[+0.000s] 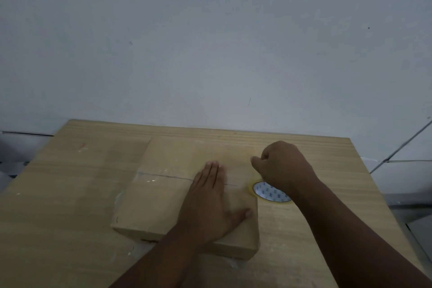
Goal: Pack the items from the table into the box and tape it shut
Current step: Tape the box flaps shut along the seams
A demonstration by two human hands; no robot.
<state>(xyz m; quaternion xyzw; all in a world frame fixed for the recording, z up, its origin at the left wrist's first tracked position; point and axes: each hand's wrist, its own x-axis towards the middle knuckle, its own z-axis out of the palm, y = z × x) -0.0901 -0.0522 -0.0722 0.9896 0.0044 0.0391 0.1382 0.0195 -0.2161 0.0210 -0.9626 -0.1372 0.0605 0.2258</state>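
Note:
A closed cardboard box [163, 194] lies flat on the wooden table [70, 194], its flaps meeting along a centre seam with clear tape shining at the left end. My left hand [210, 203] presses flat on the box top, fingers straight and pointing away from me. My right hand [282, 166] is curled at the box's right edge over a roll of tape [271, 192] with a yellowish rim and a white printed core. Whether the fingers pinch a tape end is hidden.
The table stands against a plain grey-white wall [210, 42]. Bare wood runs left of the box and along the front right. Scraps of clear film [138, 252] peek out under the box's near edge. The floor [409, 170] shows past the right table edge.

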